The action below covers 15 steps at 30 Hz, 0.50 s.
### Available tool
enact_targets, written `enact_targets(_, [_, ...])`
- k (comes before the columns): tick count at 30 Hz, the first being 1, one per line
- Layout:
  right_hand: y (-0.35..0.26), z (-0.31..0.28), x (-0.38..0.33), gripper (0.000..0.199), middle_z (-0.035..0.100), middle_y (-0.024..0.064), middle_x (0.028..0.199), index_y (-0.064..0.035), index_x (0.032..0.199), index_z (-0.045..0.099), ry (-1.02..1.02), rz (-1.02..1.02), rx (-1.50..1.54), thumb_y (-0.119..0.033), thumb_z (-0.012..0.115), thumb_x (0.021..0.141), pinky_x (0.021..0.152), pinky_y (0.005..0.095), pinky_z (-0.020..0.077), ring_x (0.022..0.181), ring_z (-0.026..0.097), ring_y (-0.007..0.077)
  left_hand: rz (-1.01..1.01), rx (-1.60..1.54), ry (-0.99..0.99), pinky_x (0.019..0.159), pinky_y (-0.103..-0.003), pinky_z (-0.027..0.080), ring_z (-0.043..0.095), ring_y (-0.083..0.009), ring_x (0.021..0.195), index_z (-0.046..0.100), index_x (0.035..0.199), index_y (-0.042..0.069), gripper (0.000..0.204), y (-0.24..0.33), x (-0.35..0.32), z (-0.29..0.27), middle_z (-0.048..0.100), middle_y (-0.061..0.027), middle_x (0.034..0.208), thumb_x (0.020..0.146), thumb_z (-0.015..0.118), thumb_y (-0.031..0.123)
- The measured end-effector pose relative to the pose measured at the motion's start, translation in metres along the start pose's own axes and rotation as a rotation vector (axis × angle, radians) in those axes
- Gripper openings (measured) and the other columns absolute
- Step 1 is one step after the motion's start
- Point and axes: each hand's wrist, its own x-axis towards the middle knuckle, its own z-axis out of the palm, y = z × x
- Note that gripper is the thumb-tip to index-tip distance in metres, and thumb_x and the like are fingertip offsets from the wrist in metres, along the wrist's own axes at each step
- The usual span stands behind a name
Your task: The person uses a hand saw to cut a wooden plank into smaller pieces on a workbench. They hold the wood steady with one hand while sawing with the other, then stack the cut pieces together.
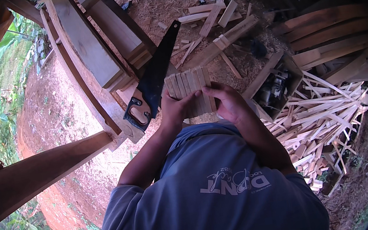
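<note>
A bundle of short, flat wood strips stands side by side in front of my body, its ends roughly lined up. My left hand grips the left side of the bundle, the thumb lying across its face. From the right, my right hand holds the other side, thumb also on the face. The fingers behind the strips are hidden. Just left of my left hand rests a handsaw with a dark blade and a black and wood handle, lying by the end of a bench.
Long planks and beams lie at the upper left. A wooden box with a metal machine part stands at right, beside a big heap of thin offcuts. Loose wood pieces litter the sawdust-covered ground ahead. A thick post crosses the left.
</note>
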Motion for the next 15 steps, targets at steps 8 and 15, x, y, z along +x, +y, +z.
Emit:
enact_targets(8, [0.011, -0.003, 0.002, 0.037, 0.069, 0.0114, 0.118, 0.0031, 0.13, 0.063, -0.003, -0.103, -0.086, -0.017, 0.07, 0.1, 0.1, 0.0373, 0.0525, 0.112, 0.067, 0.0209, -0.004, -0.008, -0.017, 0.087, -0.036, 0.061, 0.074, -0.0198, 0.098, 0.062, 0.123, 0.0, 0.051, -0.005, 0.001, -0.004, 0.073, -0.01, 0.112, 0.083, 0.09, 0.015])
enact_targets(15, [0.016, -0.003, 0.001, 0.032, 0.07, 0.0098, 0.115, 0.0011, 0.125, 0.065, 0.001, -0.075, -0.113, -0.019, 0.069, 0.101, 0.098, 0.0363, 0.0522, 0.108, 0.067, 0.0191, -0.023, -0.004, 0.009, 0.088, -0.036, 0.061, 0.074, -0.02, 0.098, 0.061, 0.124, 0.0, 0.051, -0.006, -0.005, -0.007, 0.073, -0.0099, 0.112, 0.084, 0.089, 0.015])
